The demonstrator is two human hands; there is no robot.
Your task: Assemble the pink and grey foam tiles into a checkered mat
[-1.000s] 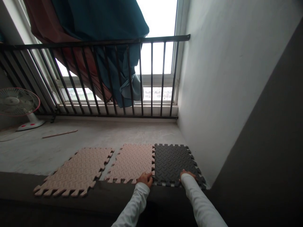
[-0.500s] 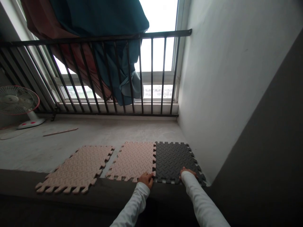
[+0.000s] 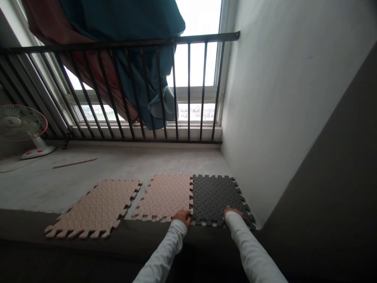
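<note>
Three foam puzzle mat tiles with toothed edges lie in a row on the pale ledge. My left hand [image 3: 182,216] grips the near right corner of the middle pink foam tile [image 3: 166,196], its fingers curled at the edge beside the seam. Against that tile's right side sits the black foam tile [image 3: 216,198], with small dark gaps along the joint. My right hand [image 3: 233,212] is closed at the black tile's near edge, its fingertips partly hidden. The other pink foam tile [image 3: 98,206] lies apart at the left, its near edge overhanging the ledge.
Beyond the ledge floor [image 3: 129,161] runs a black metal railing [image 3: 188,92] before a window with a hanging curtain [image 3: 123,23]. A fan [image 3: 38,145] stands far left, near a thin strip [image 3: 75,163]. A grey wall [image 3: 265,98] rises on the right.
The view has shifted very slightly. My left hand has moved a little at the pink tile's corner; my right hand stays on the black tile.
</note>
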